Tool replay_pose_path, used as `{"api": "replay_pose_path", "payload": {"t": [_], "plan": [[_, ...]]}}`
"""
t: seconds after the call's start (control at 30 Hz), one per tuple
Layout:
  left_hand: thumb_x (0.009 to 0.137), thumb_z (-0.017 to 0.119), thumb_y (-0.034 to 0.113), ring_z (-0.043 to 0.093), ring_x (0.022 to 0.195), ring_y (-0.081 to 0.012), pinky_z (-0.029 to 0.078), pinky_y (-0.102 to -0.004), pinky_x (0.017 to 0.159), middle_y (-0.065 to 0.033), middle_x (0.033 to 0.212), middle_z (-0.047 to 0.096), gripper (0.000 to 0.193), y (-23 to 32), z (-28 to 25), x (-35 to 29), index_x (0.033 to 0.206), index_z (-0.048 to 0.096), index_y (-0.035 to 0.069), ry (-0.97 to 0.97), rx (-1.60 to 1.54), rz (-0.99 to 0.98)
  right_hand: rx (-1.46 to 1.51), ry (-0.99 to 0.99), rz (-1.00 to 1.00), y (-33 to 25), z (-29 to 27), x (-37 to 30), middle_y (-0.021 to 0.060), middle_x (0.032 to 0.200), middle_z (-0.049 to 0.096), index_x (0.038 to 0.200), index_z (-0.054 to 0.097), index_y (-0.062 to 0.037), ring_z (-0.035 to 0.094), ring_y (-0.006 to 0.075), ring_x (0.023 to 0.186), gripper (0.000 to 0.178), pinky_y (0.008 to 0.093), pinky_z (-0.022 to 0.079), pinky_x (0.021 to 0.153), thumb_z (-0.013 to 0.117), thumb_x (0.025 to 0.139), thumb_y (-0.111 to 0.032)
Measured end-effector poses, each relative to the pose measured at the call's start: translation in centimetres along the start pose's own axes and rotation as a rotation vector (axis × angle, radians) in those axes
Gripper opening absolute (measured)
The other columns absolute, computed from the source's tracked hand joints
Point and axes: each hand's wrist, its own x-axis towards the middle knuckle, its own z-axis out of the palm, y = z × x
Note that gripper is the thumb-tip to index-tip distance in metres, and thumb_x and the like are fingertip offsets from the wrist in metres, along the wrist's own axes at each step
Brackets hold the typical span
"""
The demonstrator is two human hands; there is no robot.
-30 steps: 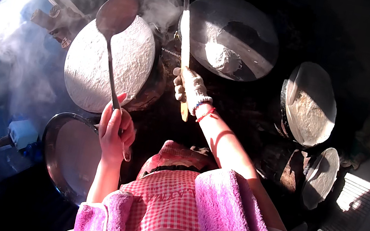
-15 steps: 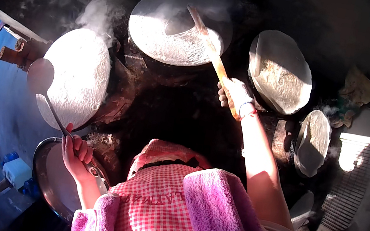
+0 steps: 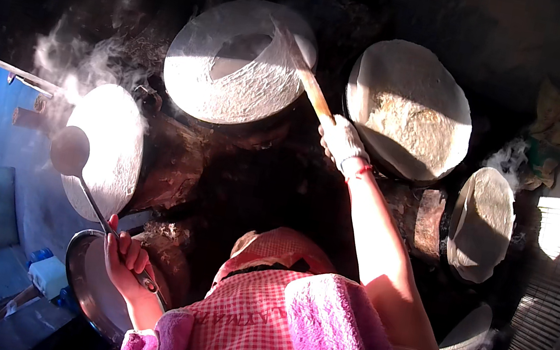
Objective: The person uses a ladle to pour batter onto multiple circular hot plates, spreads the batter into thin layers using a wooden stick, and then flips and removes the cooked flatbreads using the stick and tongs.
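Note:
My gloved right hand is closed round the handle of a wooden spreader. Its flat end touches the wet white batter on the round griddle ahead, near the right side. A dark bare patch shows within that batter. Low on the left, my bare left hand grips a long-handled metal ladle. The ladle's bowl hangs over the left edge of another griddle, covered by a white batter sheet giving off steam. Beneath the left hand stands a metal basin of pale liquid, partly hidden by my arm.
Right of the spreader, a griddle carries a thin flatbread with lifted edges; another flatbread lies on a griddle farther right. A wire rack is at the far right. Cut logs jut out beside the left griddle.
The whole view has shifted. The spreader's flat end has moved toward the griddle's right side, and batter now curves farther round the bare patch. Both hands keep their grips.

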Motion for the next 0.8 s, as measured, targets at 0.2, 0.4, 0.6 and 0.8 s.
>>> {"api": "replay_pose_path", "payload": {"t": [0.2, 0.4, 0.6, 0.8], "plan": [[0.108, 0.041, 0.017, 0.033, 0.053, -0.0055, 0.033, -0.0198, 0.042, 0.0002, 0.077, 0.037, 0.043, -0.8, 1.7, -0.6, 0.146, 0.039, -0.004, 0.062, -0.046, -0.03, 0.216, -0.196, 0.024, -7.5, 3.8, 1.1, 0.0033, 0.072, 0.06, 0.104, 0.056, -0.0062, 0.05, 0.0098, 0.048, 0.031, 0.0257, 0.037, 0.041, 0.059, 0.098, -0.036], [0.107, 0.044, 0.014, 0.03, 0.052, -0.0039, 0.029, -0.0196, 0.04, 0.0031, 0.073, 0.035, 0.04, 1.0, -0.6, -1.3, 0.144, 0.043, -0.001, 0.115, 0.2, 0.073, 0.231, 0.035, -0.145, -2.7, 0.5, -2.3, -0.0053, 0.063, 0.05, 0.134, 0.059, -0.0195, 0.041, 0.0068, 0.042, 0.037, 0.0241, 0.036, 0.038, 0.06, 0.098, -0.022], [0.105, 0.046, 0.012, 0.03, 0.051, -0.0035, 0.027, -0.0197, 0.04, 0.0038, 0.072, 0.036, 0.034, 2.0, -3.7, 0.8, 0.138, 0.05, 0.003, 0.222, 0.215, 0.08, -0.004, -0.088, -0.137, -5.2, 8.7, -5.4, -0.0056, 0.067, 0.052, 0.127, 0.063, -0.0155, 0.042, 0.0057, 0.046, 0.031, 0.0249, 0.035, 0.041, 0.061, 0.097, -0.025], [0.106, 0.045, 0.013, 0.03, 0.049, -0.0033, 0.027, -0.0198, 0.039, 0.0035, 0.072, 0.038, 0.034, 4.1, -6.7, 0.0, 0.139, 0.049, 0.004, 0.218, 0.292, 0.141, 0.218, 0.119, -0.046, -3.6, 8.2, -5.8, -0.0012, 0.075, 0.053, 0.141, 0.052, -0.0154, 0.044, 0.0067, 0.045, 0.044, 0.0252, 0.037, 0.037, 0.059, 0.099, -0.025]]}}
